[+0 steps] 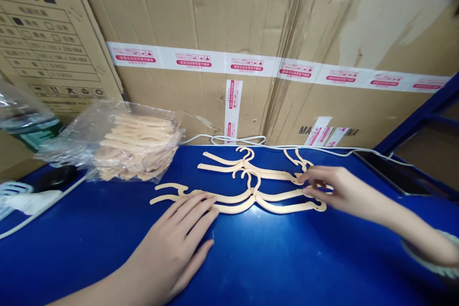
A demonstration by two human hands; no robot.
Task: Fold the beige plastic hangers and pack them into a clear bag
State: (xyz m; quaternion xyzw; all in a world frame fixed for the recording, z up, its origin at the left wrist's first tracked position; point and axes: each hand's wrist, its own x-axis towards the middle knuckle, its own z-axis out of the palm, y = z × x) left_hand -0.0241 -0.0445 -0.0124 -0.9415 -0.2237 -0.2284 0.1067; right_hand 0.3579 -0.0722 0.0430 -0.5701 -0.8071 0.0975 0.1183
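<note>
Several cream plastic clothes hangers lie on the blue tabletop in front of me. Two of them, the nearer hangers (233, 208), lie side by side with their hooks crossing the far hangers (222, 169). My left hand (179, 239) rests flat across the left arms of the nearer ones, fingers stretched out. At their right ends, my right hand (333, 189) has its thumb and fingers bent together around a hanger tip; the exact contact is partly hidden. Just behind that hand is another small hooked hanger piece (298, 158).
A clear plastic bag (139, 146) full of cream hanger parts sits at the left, near a bottle (32, 129) and a black mouse-like object (55, 178). A phone (390, 172) and a white cable (337, 151) lie at the back. Large cardboard boxes (201, 100) stand behind.
</note>
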